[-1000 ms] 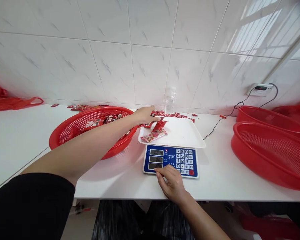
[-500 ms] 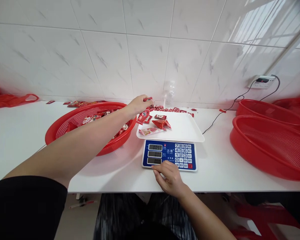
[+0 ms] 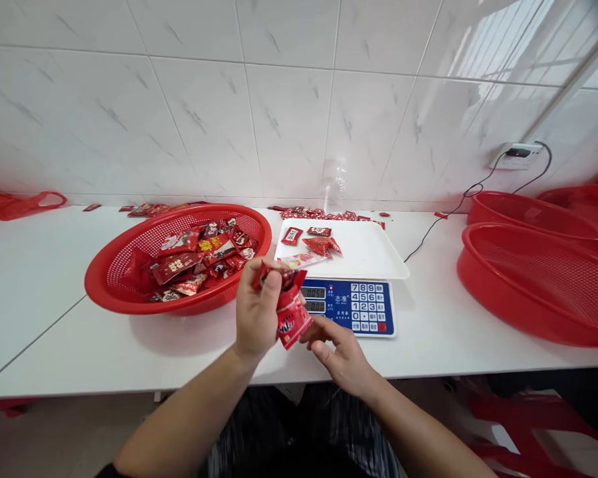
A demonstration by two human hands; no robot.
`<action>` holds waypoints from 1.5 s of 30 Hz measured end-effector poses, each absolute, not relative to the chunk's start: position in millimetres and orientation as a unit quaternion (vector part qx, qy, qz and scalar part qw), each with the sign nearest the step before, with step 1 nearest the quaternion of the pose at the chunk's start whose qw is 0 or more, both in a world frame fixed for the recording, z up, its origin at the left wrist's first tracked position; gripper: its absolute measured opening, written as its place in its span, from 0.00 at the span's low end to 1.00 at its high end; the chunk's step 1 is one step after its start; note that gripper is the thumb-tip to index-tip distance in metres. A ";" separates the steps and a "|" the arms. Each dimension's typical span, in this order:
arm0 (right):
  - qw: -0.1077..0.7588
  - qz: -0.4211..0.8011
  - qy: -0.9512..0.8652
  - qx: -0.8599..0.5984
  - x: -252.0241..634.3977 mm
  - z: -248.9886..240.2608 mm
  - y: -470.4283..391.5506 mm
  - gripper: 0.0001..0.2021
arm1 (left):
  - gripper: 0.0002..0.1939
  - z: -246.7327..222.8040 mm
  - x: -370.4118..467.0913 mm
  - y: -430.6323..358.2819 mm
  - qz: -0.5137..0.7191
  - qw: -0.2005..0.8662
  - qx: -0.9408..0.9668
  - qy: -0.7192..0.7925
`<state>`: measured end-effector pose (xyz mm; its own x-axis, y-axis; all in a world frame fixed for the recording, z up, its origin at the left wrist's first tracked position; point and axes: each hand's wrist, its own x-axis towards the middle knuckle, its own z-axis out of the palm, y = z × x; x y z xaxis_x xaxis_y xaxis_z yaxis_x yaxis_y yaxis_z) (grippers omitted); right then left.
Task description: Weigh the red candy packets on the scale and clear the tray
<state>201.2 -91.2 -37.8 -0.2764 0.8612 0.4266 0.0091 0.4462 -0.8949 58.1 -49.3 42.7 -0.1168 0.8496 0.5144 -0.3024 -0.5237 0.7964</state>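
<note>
My left hand (image 3: 260, 309) is closed around red snack packets (image 3: 293, 317), held in front of the scale; at least one more wrapped piece is bunched under the thumb. My right hand (image 3: 341, 352) is just beside the packets' lower corner, thumb and fingers apart; whether a fingertip touches the wrapper I cannot tell. Behind both hands stands a digital scale (image 3: 346, 299), its left displays partly covered. On its white tray (image 3: 371, 249) lie two small red packets (image 3: 292, 236), a shiny red packet (image 3: 321, 245) and a pink packet (image 3: 306, 260), partly hidden by my left hand.
A red basket (image 3: 109, 292) full of wrapped snacks stands left of the scale. More red baskets (image 3: 533, 285) are at the right. Loose packets (image 3: 323, 214) and a clear bottle (image 3: 335, 186) line the wall. A black cable (image 3: 436, 229) runs from the scale to a socket (image 3: 515, 156).
My left hand has come back from the far edge of the tray toward me, bringing the red packets off the tray. My right hand has shifted slightly down and its fingers have spread.
</note>
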 end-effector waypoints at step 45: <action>0.271 0.015 -0.824 -0.498 258.7 62.7 75.6 0.11 | 0.22 -16.4 3.0 15.3 0.643 0.053 0.716 0.268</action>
<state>258.7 75.6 62.7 -0.3569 0.8284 0.4316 0.8125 0.5033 -0.2942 3.0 15.3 -16.4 0.0296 0.4511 0.8920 0.3157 -0.8509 0.4198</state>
